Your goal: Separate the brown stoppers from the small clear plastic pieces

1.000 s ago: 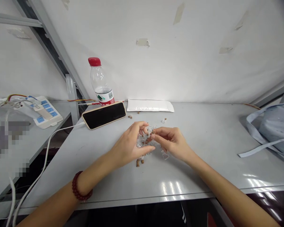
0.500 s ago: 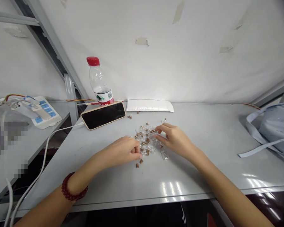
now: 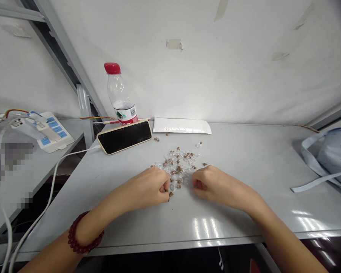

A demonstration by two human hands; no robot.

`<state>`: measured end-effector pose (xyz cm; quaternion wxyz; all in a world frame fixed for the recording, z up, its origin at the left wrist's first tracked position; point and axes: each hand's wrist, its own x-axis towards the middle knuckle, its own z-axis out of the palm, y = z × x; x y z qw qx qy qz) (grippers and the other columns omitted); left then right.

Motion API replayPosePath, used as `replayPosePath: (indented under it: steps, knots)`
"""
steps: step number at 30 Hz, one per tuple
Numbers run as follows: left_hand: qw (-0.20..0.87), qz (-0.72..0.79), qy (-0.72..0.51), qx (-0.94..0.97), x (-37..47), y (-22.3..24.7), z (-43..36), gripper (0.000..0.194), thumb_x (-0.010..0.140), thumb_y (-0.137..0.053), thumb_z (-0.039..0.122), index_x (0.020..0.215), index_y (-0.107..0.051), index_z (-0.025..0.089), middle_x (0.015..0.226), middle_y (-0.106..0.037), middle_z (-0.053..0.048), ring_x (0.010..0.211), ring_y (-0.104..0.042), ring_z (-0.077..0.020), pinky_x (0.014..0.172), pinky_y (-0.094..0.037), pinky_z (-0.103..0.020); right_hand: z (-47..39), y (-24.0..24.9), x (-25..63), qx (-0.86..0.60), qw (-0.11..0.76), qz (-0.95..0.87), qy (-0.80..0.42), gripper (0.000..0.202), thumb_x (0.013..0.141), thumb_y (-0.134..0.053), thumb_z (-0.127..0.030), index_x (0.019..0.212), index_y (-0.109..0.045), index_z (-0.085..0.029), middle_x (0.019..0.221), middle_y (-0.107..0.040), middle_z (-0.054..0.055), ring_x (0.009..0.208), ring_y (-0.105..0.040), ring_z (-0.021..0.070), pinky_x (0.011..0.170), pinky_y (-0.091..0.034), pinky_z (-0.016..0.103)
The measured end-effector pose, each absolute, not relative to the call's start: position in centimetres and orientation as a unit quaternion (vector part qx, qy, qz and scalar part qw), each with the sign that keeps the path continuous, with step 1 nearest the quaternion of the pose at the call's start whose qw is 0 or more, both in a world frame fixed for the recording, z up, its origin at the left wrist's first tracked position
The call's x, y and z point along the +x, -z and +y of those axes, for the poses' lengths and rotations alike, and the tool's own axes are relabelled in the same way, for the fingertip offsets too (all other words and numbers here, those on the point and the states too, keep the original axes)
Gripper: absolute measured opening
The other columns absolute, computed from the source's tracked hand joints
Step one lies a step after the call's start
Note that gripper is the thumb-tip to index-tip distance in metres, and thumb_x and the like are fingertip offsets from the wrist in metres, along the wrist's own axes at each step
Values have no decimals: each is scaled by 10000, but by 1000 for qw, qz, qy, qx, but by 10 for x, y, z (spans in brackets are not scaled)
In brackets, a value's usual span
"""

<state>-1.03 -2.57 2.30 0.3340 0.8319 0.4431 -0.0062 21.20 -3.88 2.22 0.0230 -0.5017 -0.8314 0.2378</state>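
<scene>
A loose pile of tiny clear vials and brown corks [image 3: 178, 165] lies in the middle of the grey table [image 3: 244, 159]. My left hand [image 3: 149, 188] rests on the table at the pile's near left edge. Its fingertips are pinched together on what looks like a small clear vial, with a stray cork [image 3: 170, 194] just below them. My right hand [image 3: 217, 185] rests at the pile's near right edge. Its fingers are curled in, and something small and brownish shows between them. I wear a dark red bead bracelet [image 3: 81, 237] on my left wrist.
A phone [image 3: 124, 137] on a white cable leans at the back left, with a red-capped bottle [image 3: 119, 96] behind it. A white padded envelope [image 3: 182, 126] lies by the wall. A blue bag [image 3: 329, 155] sits at the right. A power strip [image 3: 49, 131] lies on the left bench.
Both hands let go of the bunch of vials and corks, which now lies spread on the table. They drew back toward me, and their fingers curled shut at the pile's near edge.
</scene>
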Motion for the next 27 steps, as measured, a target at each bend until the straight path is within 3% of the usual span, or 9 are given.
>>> replayPosePath:
  steps: [4,8,12,18,22,27]
  knots:
    - [303,440,16,845,-10,-25,-30,67,661,-458,153,676,-507,196,641,-579,17,681,-530,-161,528,-324,-255,-37,-23,210,-497,25,-832,-246,134,665,-485,-64,599,-518,-175,566,-502,-16,513,-375,94,459,-272,238]
    - [304,446,-8,842,-12,-27,-28,50,656,-471,149,654,-503,188,656,-577,7,667,-527,-156,520,-330,-248,-34,-28,209,-459,119,-827,-303,152,733,-530,-92,809,-629,-178,713,-590,-1,612,-501,105,558,-400,232]
    - [391,447,-86,800,-13,-31,-23,43,714,-515,199,704,-555,190,620,-572,27,584,-516,-123,515,-390,-226,-36,-30,204,-446,225,-782,-373,124,815,-564,-162,916,-629,-191,829,-647,8,661,-569,102,618,-462,241]
    - [513,427,-277,691,-1,-33,-25,91,772,-603,255,823,-608,181,737,-637,10,665,-608,-122,607,-490,-226,-36,-26,197,-421,323,-675,-513,281,827,-612,-212,1099,-545,-196,837,-662,20,765,-625,143,699,-502,303]
    - [543,413,-313,660,6,-26,-29,90,797,-614,247,850,-633,176,727,-653,7,646,-621,-114,609,-507,-227,-30,-21,198,-378,350,-599,-612,332,798,-651,-190,1105,-525,-192,816,-666,23,727,-627,143,717,-514,342]
    - [521,369,-362,679,6,-22,-27,77,813,-609,198,808,-680,169,781,-645,-5,668,-613,-92,616,-514,-199,-27,-20,198,-358,369,-568,-643,294,781,-675,-181,1047,-550,-189,811,-677,20,686,-619,121,681,-502,309]
